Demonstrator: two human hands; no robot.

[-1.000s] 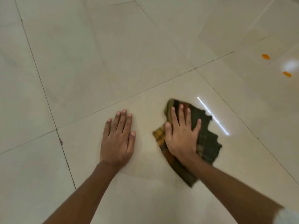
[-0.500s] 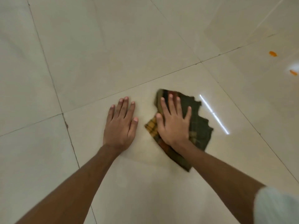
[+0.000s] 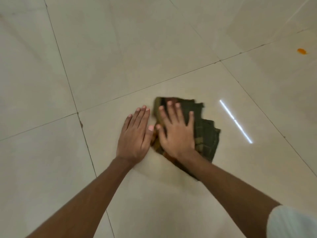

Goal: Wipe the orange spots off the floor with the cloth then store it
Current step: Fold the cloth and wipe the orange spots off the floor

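head view: the only camera, looking down at both hands
floor [image 3: 103, 48]: pale glossy tiles with thin dark grout lines
cloth [image 3: 205, 133]: dark green and yellow checked, crumpled flat on the tile near the middle, its edges blurred
right hand [image 3: 178, 133]: palm down on the cloth, fingers straight and spread, pressing it to the floor, not curled round it
left hand [image 3: 135, 134]: flat on the bare tile just beside the cloth, fingers straight and close together, thumb tip at the cloth's left edge
orange spot [image 3: 301, 51]: one small smear on a tile far to the upper right, well apart from the cloth
light streak [image 3: 235, 121]: thin bright reflection on the tile just right of the cloth
sleeve [image 3: 291, 222]: white, at the right arm, lower right corner
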